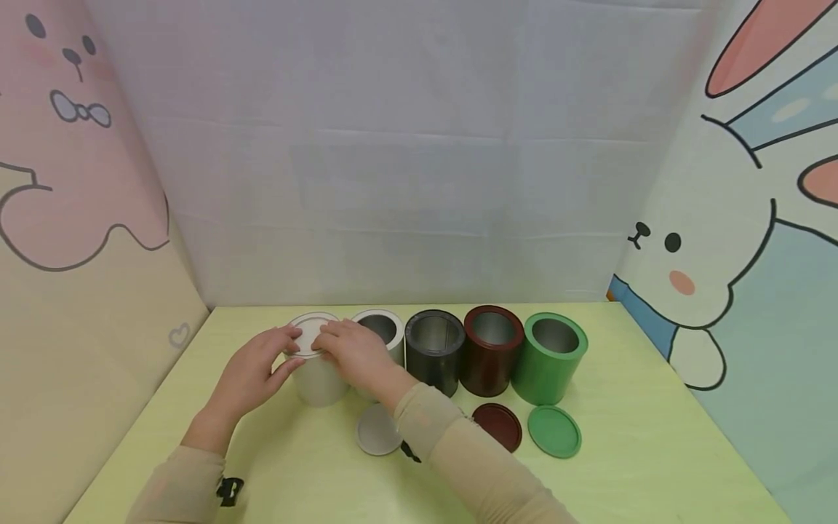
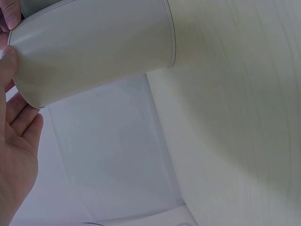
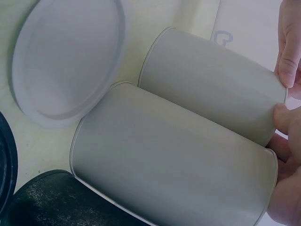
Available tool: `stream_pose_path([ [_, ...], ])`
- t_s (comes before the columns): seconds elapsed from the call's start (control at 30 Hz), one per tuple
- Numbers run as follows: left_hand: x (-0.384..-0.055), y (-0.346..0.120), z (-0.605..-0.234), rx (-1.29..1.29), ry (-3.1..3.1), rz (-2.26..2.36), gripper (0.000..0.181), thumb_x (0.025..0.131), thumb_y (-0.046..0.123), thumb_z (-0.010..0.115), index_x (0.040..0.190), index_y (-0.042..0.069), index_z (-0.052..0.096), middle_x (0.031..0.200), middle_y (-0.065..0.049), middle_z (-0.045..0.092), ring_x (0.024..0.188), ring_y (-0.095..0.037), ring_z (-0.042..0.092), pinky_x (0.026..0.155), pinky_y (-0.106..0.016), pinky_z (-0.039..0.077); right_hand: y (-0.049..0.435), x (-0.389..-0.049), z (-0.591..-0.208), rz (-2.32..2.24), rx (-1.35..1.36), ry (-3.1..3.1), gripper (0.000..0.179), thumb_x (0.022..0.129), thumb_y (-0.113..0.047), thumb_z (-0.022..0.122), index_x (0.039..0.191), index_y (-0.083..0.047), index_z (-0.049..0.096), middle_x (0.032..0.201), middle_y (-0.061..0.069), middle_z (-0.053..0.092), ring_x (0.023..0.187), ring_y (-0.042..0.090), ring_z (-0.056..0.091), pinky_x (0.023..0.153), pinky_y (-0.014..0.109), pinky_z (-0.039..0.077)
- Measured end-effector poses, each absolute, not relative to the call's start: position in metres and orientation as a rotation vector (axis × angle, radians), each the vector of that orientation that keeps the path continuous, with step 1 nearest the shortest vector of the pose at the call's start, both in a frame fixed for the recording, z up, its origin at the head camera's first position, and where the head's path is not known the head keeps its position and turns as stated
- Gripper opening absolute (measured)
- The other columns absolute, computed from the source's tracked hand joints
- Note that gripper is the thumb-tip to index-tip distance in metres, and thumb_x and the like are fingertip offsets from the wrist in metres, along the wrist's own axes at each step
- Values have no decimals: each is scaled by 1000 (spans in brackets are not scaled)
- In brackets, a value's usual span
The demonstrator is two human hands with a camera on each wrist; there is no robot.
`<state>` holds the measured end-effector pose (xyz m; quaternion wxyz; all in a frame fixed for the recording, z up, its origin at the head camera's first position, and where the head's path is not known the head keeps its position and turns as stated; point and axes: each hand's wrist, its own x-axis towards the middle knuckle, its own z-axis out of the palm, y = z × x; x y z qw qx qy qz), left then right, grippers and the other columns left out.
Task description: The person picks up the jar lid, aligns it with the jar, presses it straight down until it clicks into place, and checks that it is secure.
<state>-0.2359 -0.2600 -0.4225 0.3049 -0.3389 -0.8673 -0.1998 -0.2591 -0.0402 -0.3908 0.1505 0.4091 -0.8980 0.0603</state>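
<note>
A white lid (image 1: pixel 308 335) sits on the leftmost white canister (image 1: pixel 319 382), which stands upright on the table. My left hand (image 1: pixel 252 371) holds the lid's left edge, its thumb low against the canister's front rim. At the right edge, my right hand (image 1: pixel 358 353) grips the lid with bent fingers over its top. In the left wrist view both hands meet the canister's (image 2: pixel 94 52) rim. An uncovered white canister (image 1: pixel 393 331) stands just right of it, partly behind my right hand, whose thumb is hidden in the head view.
Black (image 1: pixel 435 353), dark red (image 1: pixel 492 353) and green (image 1: pixel 548 364) canisters stand uncovered to the right. In front lie a light grey lid (image 1: pixel 377 431), a dark red lid (image 1: pixel 500 426) and a green lid (image 1: pixel 554 431). My right forearm crosses above the table. Printed cloth walls surround it.
</note>
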Motion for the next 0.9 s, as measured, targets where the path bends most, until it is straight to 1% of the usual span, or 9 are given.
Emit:
stream_pose_path([
  [0.07, -236, -260, -423, -899, -2285, -534, 22, 87, 20, 77, 93, 6, 61, 118, -16, 67, 112, -38, 61, 90, -49, 48, -41, -259, -391, 166, 1168, -2592, 23, 98, -24, 65, 120, -25, 69, 131, -7, 62, 132, 10, 48, 115, 25, 28],
  [0.17, -236, -260, -424, -906, -2267, -544, 27, 93, 33, 68, 93, 6, 62, 117, -16, 68, 112, -37, 61, 90, -49, 47, -41, -260, -390, 163, 1160, -2594, 23, 97, -24, 65, 120, -26, 69, 132, -7, 63, 131, 9, 49, 115, 27, 28],
  [0.27, -236, -260, -424, -909, -2252, -551, 33, 96, 39, 62, 94, 7, 63, 117, -15, 68, 112, -37, 61, 91, -48, 47, -40, -260, -389, 161, 1152, -2594, 23, 97, -24, 66, 120, -26, 69, 132, -7, 63, 131, 9, 50, 115, 28, 29],
  [0.4, -236, -260, -425, -907, -2242, -557, 36, 97, 42, 59, 94, 6, 63, 117, -15, 68, 113, -37, 61, 101, -43, 44, -40, -260, -390, 166, 1147, -2595, 23, 97, -24, 66, 120, -26, 69, 132, -6, 63, 131, 9, 50, 115, 27, 29],
  [0.53, -235, -260, -428, -885, -2244, -581, 25, 94, 31, 69, 95, 6, 64, 120, -15, 67, 116, -38, 59, 109, -28, 37, -39, -259, -390, 181, 1149, -2592, 23, 97, -25, 65, 120, -26, 70, 133, -7, 63, 131, 8, 49, 116, 27, 27],
  [0.6, -234, -260, -430, -869, -2251, -600, 19, 89, 20, 75, 96, 6, 65, 122, -16, 66, 118, -39, 58, 110, -21, 32, -38, -259, -390, 182, 1152, -2584, 23, 97, -26, 65, 120, -27, 70, 132, -8, 63, 131, 8, 49, 117, 30, 27],
  [0.67, -234, -259, -431, -855, -2262, -618, 21, 82, 9, 79, 97, 4, 65, 124, -17, 65, 120, -40, 56, 111, -16, 27, -38, -258, -390, 177, 1154, -2578, 23, 97, -27, 65, 120, -27, 70, 131, -9, 64, 131, 8, 50, 118, 33, 26],
  [0.77, -234, -259, -433, -845, -2268, -634, 27, 76, 0, 81, 97, 2, 65, 125, -18, 64, 122, -40, 55, 112, -14, 24, -38, -258, -390, 158, 1158, -2564, 23, 98, -28, 64, 120, -28, 70, 129, -10, 64, 131, 9, 50, 118, 36, 25],
  [0.9, -233, -259, -433, -847, -2266, -640, 28, 76, 0, 81, 98, 2, 64, 125, -18, 64, 122, -41, 54, 113, -17, 25, -37, -258, -390, 108, 1171, -2543, 25, 100, -29, 62, 123, -28, 69, 132, -9, 63, 132, 9, 48, 119, 35, 23],
])
